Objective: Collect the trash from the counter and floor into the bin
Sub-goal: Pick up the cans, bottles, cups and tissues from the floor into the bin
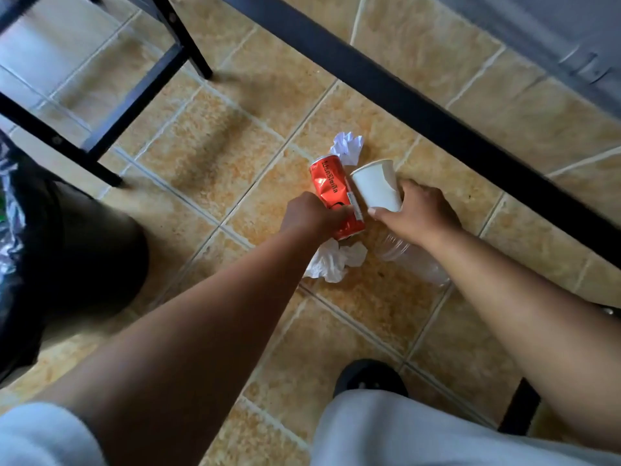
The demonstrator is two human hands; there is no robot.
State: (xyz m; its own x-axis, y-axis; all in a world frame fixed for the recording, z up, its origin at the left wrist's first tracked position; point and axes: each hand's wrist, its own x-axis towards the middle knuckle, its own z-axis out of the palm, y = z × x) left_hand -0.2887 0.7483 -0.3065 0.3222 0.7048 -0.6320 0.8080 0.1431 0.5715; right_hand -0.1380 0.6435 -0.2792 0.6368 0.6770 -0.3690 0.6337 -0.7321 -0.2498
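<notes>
On the tan tiled floor, my left hand (311, 213) grips a dented red drink can (332, 190) near its lower end. Beside it my right hand (416, 210) holds a white paper cup (376, 185) by its base, mouth pointing away from me. A crumpled white paper ball (346, 146) lies just beyond the can. A crumpled white tissue (332, 260) lies on the floor under my left wrist. A clear plastic cup (413, 260) lies on its side below my right hand. The bin with a black liner (30, 250) stands at the far left.
A black table frame bar (420, 105) crosses diagonally above the trash. Black chair legs (100, 136) stand at upper left. My dark shoe (369, 378) and light trouser legs (403, 432) fill the bottom. A black post (519, 408) stands at lower right.
</notes>
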